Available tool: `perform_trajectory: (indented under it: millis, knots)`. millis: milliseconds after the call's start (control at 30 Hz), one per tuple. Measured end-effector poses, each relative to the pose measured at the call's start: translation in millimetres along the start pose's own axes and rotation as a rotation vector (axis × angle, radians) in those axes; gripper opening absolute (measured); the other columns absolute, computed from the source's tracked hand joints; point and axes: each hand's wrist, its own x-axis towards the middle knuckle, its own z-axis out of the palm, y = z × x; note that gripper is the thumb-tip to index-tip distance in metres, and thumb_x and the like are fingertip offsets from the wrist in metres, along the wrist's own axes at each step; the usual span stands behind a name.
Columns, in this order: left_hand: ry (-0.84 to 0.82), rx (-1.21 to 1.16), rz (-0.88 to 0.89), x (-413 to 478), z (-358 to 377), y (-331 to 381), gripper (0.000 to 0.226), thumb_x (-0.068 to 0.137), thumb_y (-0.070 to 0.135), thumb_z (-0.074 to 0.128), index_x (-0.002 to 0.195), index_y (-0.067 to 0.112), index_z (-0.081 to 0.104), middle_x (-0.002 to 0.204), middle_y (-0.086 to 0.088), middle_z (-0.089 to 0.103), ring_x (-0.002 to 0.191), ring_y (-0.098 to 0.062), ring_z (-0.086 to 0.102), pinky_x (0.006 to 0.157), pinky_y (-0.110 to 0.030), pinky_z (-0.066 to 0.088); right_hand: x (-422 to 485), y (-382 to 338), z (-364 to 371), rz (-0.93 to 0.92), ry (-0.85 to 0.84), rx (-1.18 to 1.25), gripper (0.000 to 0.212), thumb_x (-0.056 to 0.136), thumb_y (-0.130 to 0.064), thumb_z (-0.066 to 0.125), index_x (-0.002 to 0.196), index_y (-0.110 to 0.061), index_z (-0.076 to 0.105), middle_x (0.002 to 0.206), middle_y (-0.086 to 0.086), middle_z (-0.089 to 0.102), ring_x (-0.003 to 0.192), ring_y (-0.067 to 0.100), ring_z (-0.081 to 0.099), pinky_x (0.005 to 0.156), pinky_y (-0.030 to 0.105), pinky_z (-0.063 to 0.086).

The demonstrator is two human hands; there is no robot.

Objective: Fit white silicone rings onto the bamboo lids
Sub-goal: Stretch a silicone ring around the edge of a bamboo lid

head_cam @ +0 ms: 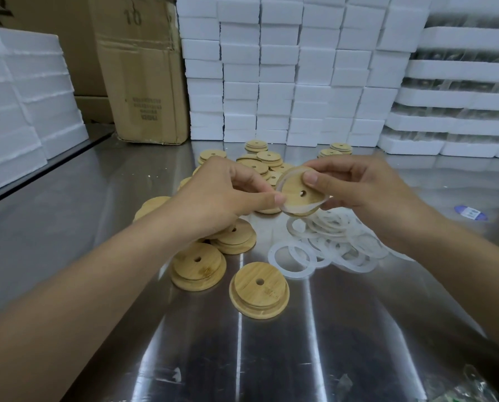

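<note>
Above the table, both hands hold one round bamboo lid (294, 189) with a small centre hole. A white silicone ring (302, 208) lies partly round its rim. My right hand (355, 187) grips the lid, thumb pressed on its face. My left hand (230, 190) pinches the lid's left edge and the ring with thumb and fingers. A heap of loose white rings (332, 245) lies under my right hand. Several bare bamboo lids lie on the steel table, the nearest one (259, 290) in front and another stack (198, 266) to its left.
More bamboo lids (264, 161) are piled behind my hands. Stacks of white foam boxes (286, 76) wall off the back and right, foam slabs (19, 97) stand at left, and a cardboard carton (143, 76) stands at back left. A blue-white label (471, 213) lies at right.
</note>
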Motion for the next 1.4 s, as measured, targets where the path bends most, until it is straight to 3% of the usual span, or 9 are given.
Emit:
perform_trajectory:
  millis: [133,267,400,600,733,867,1067,1233,1400]
  knots:
    - [0.012,0.057,0.042,1,1,-1,0.02,0.082,0.048,0.088,0.082,0.027,0.085,0.056,0.013,0.062,0.048,-0.001,0.045,0.048,-0.015,0.035,0,2,4,0.002,0.021,0.023,0.018,0.092,-0.033,0.077,0.106,-0.022,0.081,0.097,0.004,0.082,0.091,0.019,0.077,0.079,0.034,0.062]
    - [-0.002,0.101,0.085,1,-2,2,0.012,0.087,0.032,0.088,0.084,0.021,0.085,0.062,0.013,0.07,0.051,0.004,0.055,0.052,-0.01,0.04,0,0,6,0.025,0.01,0.014,0.011,0.097,-0.026,0.075,0.105,-0.019,0.079,0.094,0.005,0.082,0.087,0.016,0.076,0.077,0.031,0.063]
    - [0.028,0.29,0.155,-2,-1,4,0.01,0.088,0.033,0.087,0.082,0.026,0.083,0.078,0.014,0.078,0.075,0.0,0.072,0.065,-0.014,0.051,-3,-1,7,0.012,-0.079,-0.139,0.011,0.1,-0.019,0.072,0.11,-0.017,0.075,0.095,0.001,0.081,0.088,0.011,0.076,0.081,0.029,0.061]
    - [0.063,0.529,0.29,-5,4,4,0.016,0.091,0.047,0.081,0.082,0.034,0.078,0.081,0.019,0.071,0.084,0.001,0.068,0.069,-0.027,0.055,-7,-5,14,-0.116,-0.125,-0.337,0.021,0.098,-0.028,0.074,0.116,-0.019,0.078,0.106,-0.004,0.08,0.103,0.017,0.074,0.096,0.045,0.058]
    - [-0.094,0.396,0.209,1,-9,3,0.015,0.089,0.036,0.085,0.079,0.027,0.079,0.081,0.012,0.076,0.081,-0.002,0.071,0.067,-0.014,0.048,-7,-4,13,0.008,-0.127,-0.021,0.023,0.099,-0.016,0.07,0.12,-0.01,0.077,0.11,0.006,0.081,0.11,0.032,0.075,0.098,0.046,0.059]
    - [-0.105,0.283,0.155,2,-10,-1,0.015,0.088,0.04,0.085,0.081,0.027,0.082,0.082,0.002,0.079,0.077,-0.024,0.073,0.068,-0.036,0.056,-7,-2,13,0.034,-0.103,0.026,0.024,0.098,-0.017,0.071,0.12,-0.011,0.077,0.11,0.007,0.081,0.11,0.031,0.075,0.096,0.043,0.06]
    - [-0.016,0.226,0.136,-2,2,1,0.021,0.099,0.041,0.075,0.083,0.027,0.077,0.072,0.005,0.077,0.057,-0.001,0.064,0.053,-0.014,0.045,-5,1,14,0.028,-0.028,0.063,0.02,0.097,-0.024,0.074,0.113,-0.015,0.079,0.102,0.009,0.082,0.096,0.028,0.078,0.084,0.038,0.063]
    - [-0.071,0.303,0.128,-7,11,4,0.03,0.1,0.034,0.072,0.072,0.025,0.075,0.069,0.006,0.075,0.068,-0.01,0.074,0.07,-0.032,0.061,-4,0,18,0.035,0.031,0.041,0.014,0.099,-0.023,0.073,0.109,-0.014,0.077,0.095,0.008,0.081,0.083,0.02,0.075,0.075,0.033,0.063]
    - [-0.142,0.216,0.122,-8,13,7,0.027,0.103,0.029,0.07,0.08,0.019,0.079,0.071,0.005,0.075,0.071,-0.01,0.074,0.068,-0.019,0.054,-7,-5,18,0.107,-0.046,-0.032,0.019,0.098,-0.033,0.074,0.101,-0.016,0.081,0.095,0.012,0.079,0.084,0.016,0.073,0.072,0.025,0.059]
